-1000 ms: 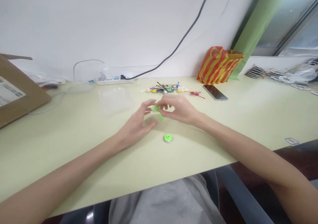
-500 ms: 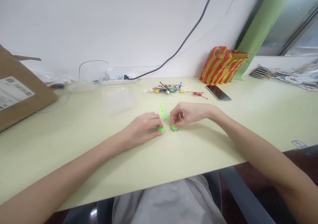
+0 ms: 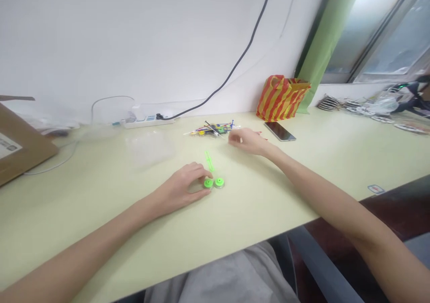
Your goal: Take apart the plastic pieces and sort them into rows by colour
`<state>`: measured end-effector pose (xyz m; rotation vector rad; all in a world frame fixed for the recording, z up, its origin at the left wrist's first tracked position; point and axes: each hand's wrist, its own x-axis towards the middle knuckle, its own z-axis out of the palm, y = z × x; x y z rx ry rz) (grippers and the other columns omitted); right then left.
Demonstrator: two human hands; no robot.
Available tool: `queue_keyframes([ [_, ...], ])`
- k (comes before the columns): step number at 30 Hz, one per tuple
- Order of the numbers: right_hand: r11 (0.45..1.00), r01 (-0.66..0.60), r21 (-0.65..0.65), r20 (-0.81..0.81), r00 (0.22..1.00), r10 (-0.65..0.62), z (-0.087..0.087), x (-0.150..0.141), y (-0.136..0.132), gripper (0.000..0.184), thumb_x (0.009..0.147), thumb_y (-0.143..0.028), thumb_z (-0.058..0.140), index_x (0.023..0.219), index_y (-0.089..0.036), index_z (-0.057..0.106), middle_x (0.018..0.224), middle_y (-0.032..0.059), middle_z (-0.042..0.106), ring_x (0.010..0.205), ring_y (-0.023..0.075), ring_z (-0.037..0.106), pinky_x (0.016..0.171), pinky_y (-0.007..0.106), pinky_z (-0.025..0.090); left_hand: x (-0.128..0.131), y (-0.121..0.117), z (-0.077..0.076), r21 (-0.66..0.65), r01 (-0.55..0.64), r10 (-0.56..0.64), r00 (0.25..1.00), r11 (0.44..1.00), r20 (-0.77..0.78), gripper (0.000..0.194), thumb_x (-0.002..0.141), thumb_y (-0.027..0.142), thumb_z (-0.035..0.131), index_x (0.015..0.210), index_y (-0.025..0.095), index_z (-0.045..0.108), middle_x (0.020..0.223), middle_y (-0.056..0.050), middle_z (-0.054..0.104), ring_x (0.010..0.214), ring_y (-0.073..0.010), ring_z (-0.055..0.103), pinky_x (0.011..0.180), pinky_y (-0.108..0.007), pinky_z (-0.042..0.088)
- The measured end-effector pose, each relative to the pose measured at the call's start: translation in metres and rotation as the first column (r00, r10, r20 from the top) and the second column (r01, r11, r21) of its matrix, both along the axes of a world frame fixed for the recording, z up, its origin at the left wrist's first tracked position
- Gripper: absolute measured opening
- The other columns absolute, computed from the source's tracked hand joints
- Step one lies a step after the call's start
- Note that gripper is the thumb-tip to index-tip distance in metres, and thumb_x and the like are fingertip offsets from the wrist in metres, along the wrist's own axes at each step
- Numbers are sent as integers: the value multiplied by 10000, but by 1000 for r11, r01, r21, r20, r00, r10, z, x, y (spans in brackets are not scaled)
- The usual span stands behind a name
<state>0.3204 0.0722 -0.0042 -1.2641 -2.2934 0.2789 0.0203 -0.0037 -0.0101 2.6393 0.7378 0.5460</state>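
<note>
Two bright green wheels with clear rims lie side by side on the pale table. Around the left wheel [image 3: 208,183] my left hand [image 3: 190,184] is held loosely, thumb in front and index finger behind, fingers apart. The right wheel [image 3: 219,183] sits free of both hands. Just behind them lies a flat green strip part [image 3: 209,161]. My right hand [image 3: 247,140] is farther back, beside a pile of colourful plastic parts [image 3: 215,128]. Its fingers are curled with the tips close together; whether anything is between them is hidden. Red parts [image 3: 260,133] show partly behind this hand.
A phone [image 3: 280,131] and a red-and-yellow striped bag [image 3: 282,97] are at the back right. At the back left are a clear plastic bag [image 3: 151,148], a power strip [image 3: 148,121] and a cardboard box [image 3: 25,144]. A black cable [image 3: 231,72] hangs along the wall.
My right hand has let go of its green wheel and moved back to the parts pile. My left fingers have loosened around the other wheel. The two wheels are closer together.
</note>
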Motion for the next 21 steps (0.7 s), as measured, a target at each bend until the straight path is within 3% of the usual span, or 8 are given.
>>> queue_keyframes([
  [2,959,198,202,1,979,-202,-16,18,21,262,943,-142,481,1102,-145,689,1084,136,685,975,244,605,837,345,436,0,1,-2,37,36,-36,999,999,-20,194,989,337,558,1119,229,652,1006,-63,646,968,-227,589,849,-343,471],
  [4,921,278,272,41,953,-300,-31,28,39,396,928,-101,467,1278,-135,647,1215,176,645,1127,294,551,926,391,413,0,2,-4,65,52,-51,998,997,-24,210,1000,341,546,1148,233,649,1003,-66,646,964,-229,588,847,-342,465],
  [6,913,276,302,103,942,-319,-42,29,52,449,936,-100,463,1356,-144,615,1294,183,611,1202,313,501,977,417,388,1,3,-5,89,58,-56,998,994,-29,222,1001,355,549,1165,238,643,984,-63,645,944,-231,591,840,-343,460],
  [9,911,235,340,150,942,-299,-49,20,66,383,971,-131,450,1280,-163,675,1303,167,597,1213,302,476,990,414,376,3,2,-4,116,63,-60,998,991,-28,238,1011,360,531,1193,237,623,994,-62,653,941,-234,596,848,-353,454],
  [12,910,228,347,160,941,-297,-49,7,80,334,988,-175,470,1197,-189,730,1225,152,611,1167,297,477,968,411,376,6,-1,0,117,29,-27,999,993,-21,263,1040,347,454,1219,220,600,988,-67,652,930,-235,594,849,-368,454],
  [18,915,294,278,174,921,-349,-50,-5,105,395,991,-278,533,1361,-204,648,1237,175,592,1175,326,443,970,442,360,5,-5,3,88,-3,0,1000,996,31,314,1062,314,368,1300,218,550,1040,-79,666,990,-242,605,897,-392,460],
  [21,903,290,318,153,924,-351,-51,-4,109,356,991,-265,529,1310,-190,667,1272,172,572,1185,317,438,972,429,361,3,-3,-1,82,-3,1,1000,997,27,323,1061,309,378,1331,228,533,1067,-77,665,1008,-239,599,930,-403,456],
])
